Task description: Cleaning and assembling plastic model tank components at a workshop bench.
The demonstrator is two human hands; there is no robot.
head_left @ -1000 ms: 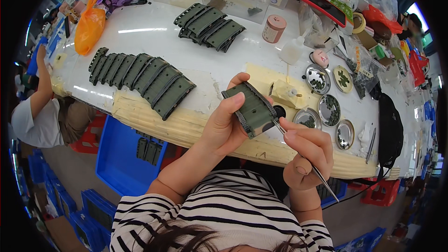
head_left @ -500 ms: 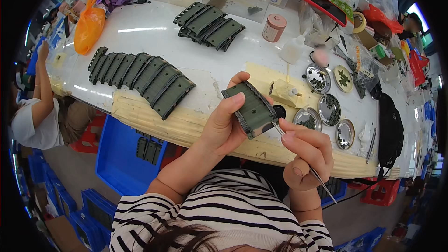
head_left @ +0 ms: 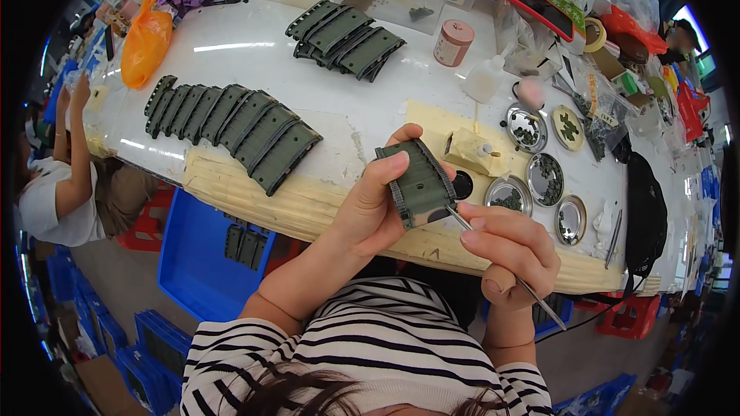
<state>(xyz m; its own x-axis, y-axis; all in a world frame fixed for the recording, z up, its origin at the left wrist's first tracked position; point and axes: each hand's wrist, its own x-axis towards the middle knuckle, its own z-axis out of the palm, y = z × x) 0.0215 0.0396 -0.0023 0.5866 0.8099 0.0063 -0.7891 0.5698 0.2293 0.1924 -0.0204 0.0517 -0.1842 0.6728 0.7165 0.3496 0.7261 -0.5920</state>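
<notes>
My left hand (head_left: 374, 196) grips a dark green curved plastic part (head_left: 422, 185) by its left side, thumb on its face, tilted above the table's near edge. Ribbed dark strips run along two of its edges. In my right hand (head_left: 515, 250) is a pair of metal tweezers (head_left: 543, 306), slanting up to the left. Their tips touch or nearly touch the part's lower right corner; whether they pinch a small piece cannot be made out. Just behind the part are a yellow block (head_left: 474, 152) with a small bottle neck sticking up from it and a round black cap (head_left: 462, 184).
Similar green parts lie in a fanned row (head_left: 231, 127) at left and a stack (head_left: 347, 40) farther back. Small dishes (head_left: 546, 179) of tiny green pieces stand at right, near spare tweezers (head_left: 613, 239). A blue bin (head_left: 196, 262) sits below the table; a person (head_left: 58, 192) works at far left.
The green part has turned slightly and shifted a little right in my left hand. My right hand and tweezers have moved slightly right, the tips staying at the part's corner.
</notes>
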